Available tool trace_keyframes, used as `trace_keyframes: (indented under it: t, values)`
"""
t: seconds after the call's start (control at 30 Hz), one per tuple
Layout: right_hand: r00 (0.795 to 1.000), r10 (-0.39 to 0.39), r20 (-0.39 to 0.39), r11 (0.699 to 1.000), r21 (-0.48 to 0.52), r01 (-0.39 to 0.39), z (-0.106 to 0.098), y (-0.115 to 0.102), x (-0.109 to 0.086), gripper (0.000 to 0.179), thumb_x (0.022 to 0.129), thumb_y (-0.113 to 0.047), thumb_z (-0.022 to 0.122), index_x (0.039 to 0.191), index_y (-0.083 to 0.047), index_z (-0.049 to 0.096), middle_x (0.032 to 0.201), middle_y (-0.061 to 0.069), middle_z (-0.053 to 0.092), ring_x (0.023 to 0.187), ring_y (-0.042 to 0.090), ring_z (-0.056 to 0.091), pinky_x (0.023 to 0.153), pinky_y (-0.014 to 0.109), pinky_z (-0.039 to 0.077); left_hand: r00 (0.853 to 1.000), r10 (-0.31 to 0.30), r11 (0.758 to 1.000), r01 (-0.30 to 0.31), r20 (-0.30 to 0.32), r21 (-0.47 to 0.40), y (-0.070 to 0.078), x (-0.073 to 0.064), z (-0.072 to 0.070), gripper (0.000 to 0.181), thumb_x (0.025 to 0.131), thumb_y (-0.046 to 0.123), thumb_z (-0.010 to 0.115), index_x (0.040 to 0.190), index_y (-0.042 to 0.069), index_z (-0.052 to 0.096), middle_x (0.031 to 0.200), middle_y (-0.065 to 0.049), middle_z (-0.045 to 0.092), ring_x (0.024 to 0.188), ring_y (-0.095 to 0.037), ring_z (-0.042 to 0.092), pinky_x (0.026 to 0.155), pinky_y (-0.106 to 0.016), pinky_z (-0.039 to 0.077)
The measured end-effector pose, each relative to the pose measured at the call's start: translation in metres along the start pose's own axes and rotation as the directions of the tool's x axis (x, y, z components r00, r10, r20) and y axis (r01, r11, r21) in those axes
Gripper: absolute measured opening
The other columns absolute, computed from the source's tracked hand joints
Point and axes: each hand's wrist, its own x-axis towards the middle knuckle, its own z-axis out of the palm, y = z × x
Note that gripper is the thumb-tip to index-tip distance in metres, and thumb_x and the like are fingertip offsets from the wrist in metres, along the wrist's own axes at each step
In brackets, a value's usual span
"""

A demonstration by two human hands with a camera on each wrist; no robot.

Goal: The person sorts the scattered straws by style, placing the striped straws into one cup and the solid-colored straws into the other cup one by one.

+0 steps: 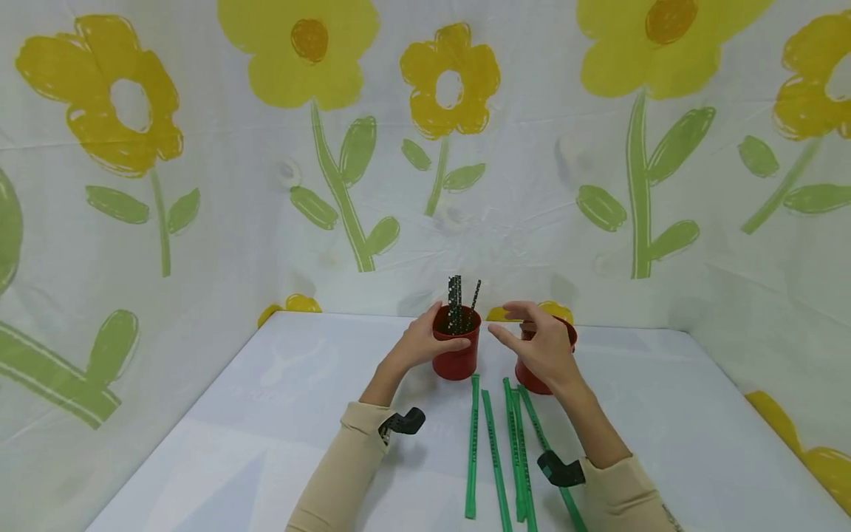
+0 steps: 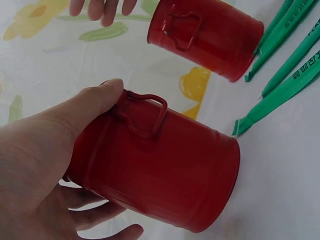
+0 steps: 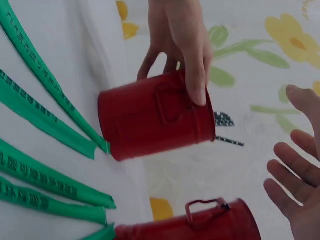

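Observation:
My left hand (image 1: 420, 341) grips a small red metal bucket (image 1: 457, 363) near its rim, thumb beside the wire handle, fingers round the far side. Black straws with white dots (image 1: 455, 303) stand in that bucket, one leaning to the right. My right hand (image 1: 547, 349) is raised in front of a second red bucket (image 1: 527, 378) and partly hides it in the head view. Its fingers are spread and hold nothing, as the right wrist view shows the hand (image 3: 300, 185) beside the second bucket's mouth (image 3: 245, 220).
Several straws in green printed wrappers (image 1: 473, 451) lie on the white table (image 1: 299, 443) in front of the buckets, their far ends close to the bucket bases. A white cloth with yellow flowers (image 1: 448, 89) hangs behind and at the sides. Each wrist wears a black camera (image 1: 407, 421).

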Motion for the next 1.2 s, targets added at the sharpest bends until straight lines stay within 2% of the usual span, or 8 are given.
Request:
trace_keyframes:
  t: [0.17,0.37,0.6,0.77,0.87,0.97,1.13,1.2]
  values:
    - [1.000,-0.006,-0.015,0.999,-0.046,0.006,-0.009,0.015,0.001,0.056,0.081,-0.031,0.081,0.129,-0.012,0.059,0.126,0.013,0.062,0.108,0.030,0.061,0.082,0.048,0.060,1.000,-0.009,1.000,0.009,0.003,0.029,0.003,-0.001,-0.002,0.103,0.079,0.055,0.075,0.156,0.011,0.021,0.148,-0.008,0.049,0.133,-0.028,0.050,0.104,-0.048,0.049]
    - [0.998,0.049,0.041,0.995,-0.088,-0.045,-0.019,0.033,0.003,0.074,0.079,-0.036,0.082,0.140,-0.011,0.048,0.139,0.017,0.050,0.113,0.036,0.055,0.083,0.052,0.058,1.000,0.001,0.998,-0.002,0.001,0.058,0.007,-0.001,-0.006,0.104,0.079,0.055,0.074,0.156,0.010,0.021,0.147,-0.008,0.050,0.131,-0.027,0.052,0.102,-0.047,0.051]
    - [0.978,0.171,0.120,0.978,-0.144,-0.153,-0.022,0.051,0.006,0.087,0.077,-0.045,0.081,0.146,-0.013,0.038,0.144,0.021,0.041,0.120,0.037,0.050,0.090,0.055,0.055,0.998,0.035,0.993,-0.029,-0.052,0.114,0.020,-0.002,-0.012,0.102,0.079,0.053,0.076,0.157,0.015,0.021,0.144,-0.015,0.043,0.128,-0.028,0.049,0.100,-0.048,0.052]
    - [0.970,0.211,0.124,0.969,-0.158,-0.191,-0.020,0.061,0.004,0.088,0.077,-0.042,0.082,0.146,-0.010,0.037,0.143,0.023,0.040,0.122,0.039,0.047,0.090,0.057,0.055,0.990,0.086,0.980,-0.064,-0.112,0.188,0.033,-0.007,-0.013,0.091,0.080,0.050,0.075,0.153,0.019,0.031,0.147,-0.016,0.041,0.131,-0.030,0.044,0.102,-0.052,0.049]
    - [0.970,0.221,0.105,0.966,-0.163,-0.202,-0.018,0.067,0.001,0.089,0.076,-0.040,0.082,0.146,-0.009,0.037,0.143,0.023,0.040,0.124,0.040,0.046,0.091,0.058,0.054,0.980,0.134,0.969,-0.099,-0.144,0.228,0.041,-0.011,-0.011,0.079,0.083,0.046,0.075,0.149,0.018,0.040,0.147,-0.013,0.043,0.133,-0.029,0.044,0.103,-0.050,0.050]
    - [0.966,0.239,0.096,0.960,-0.173,-0.220,-0.017,0.071,0.000,0.091,0.077,-0.042,0.082,0.148,-0.009,0.036,0.144,0.024,0.039,0.125,0.041,0.045,0.092,0.059,0.053,0.964,0.204,0.952,-0.155,-0.170,0.263,0.050,-0.014,-0.009,0.066,0.086,0.042,0.073,0.143,0.018,0.049,0.143,-0.010,0.048,0.130,-0.028,0.047,0.100,-0.045,0.053]
    - [0.951,0.282,0.128,0.949,-0.184,-0.257,-0.019,0.075,-0.001,0.098,0.077,-0.049,0.079,0.151,-0.007,0.030,0.145,0.026,0.038,0.127,0.042,0.044,0.094,0.060,0.051,0.919,0.344,0.905,-0.270,-0.191,0.330,0.066,-0.021,-0.008,0.055,0.087,0.040,0.073,0.134,0.016,0.057,0.130,-0.008,0.059,0.119,-0.024,0.055,0.093,-0.038,0.057]
    - [0.946,0.292,0.141,0.946,-0.185,-0.264,-0.019,0.076,-0.001,0.101,0.077,-0.050,0.079,0.152,-0.006,0.028,0.145,0.026,0.039,0.128,0.042,0.043,0.094,0.060,0.051,0.906,0.380,0.887,-0.299,-0.187,0.352,0.071,-0.024,-0.008,0.052,0.087,0.039,0.073,0.132,0.015,0.059,0.125,-0.007,0.062,0.116,-0.024,0.057,0.091,-0.036,0.057]
